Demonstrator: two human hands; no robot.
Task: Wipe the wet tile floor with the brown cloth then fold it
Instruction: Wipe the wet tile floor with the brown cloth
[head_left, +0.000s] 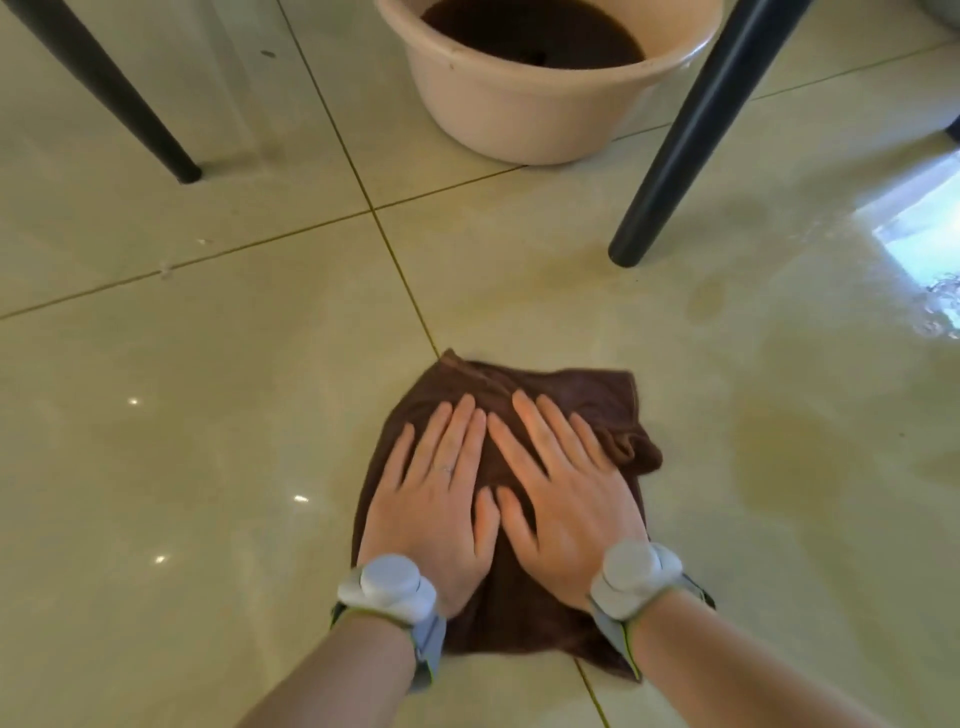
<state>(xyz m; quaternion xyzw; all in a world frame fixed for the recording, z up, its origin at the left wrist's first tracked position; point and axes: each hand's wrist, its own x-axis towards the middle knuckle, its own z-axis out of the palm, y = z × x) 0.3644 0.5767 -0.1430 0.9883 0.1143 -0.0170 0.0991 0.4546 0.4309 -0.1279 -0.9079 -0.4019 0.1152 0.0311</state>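
We see the cloth bunched on the floor, under our left hand and right hand, both flat with fingers straight, pressing side by side, wet patches to the right, a basin beyond, between two dark legs.

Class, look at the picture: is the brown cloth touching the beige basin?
Apart. The head view shows bare tile floor between the brown cloth and the beige basin.
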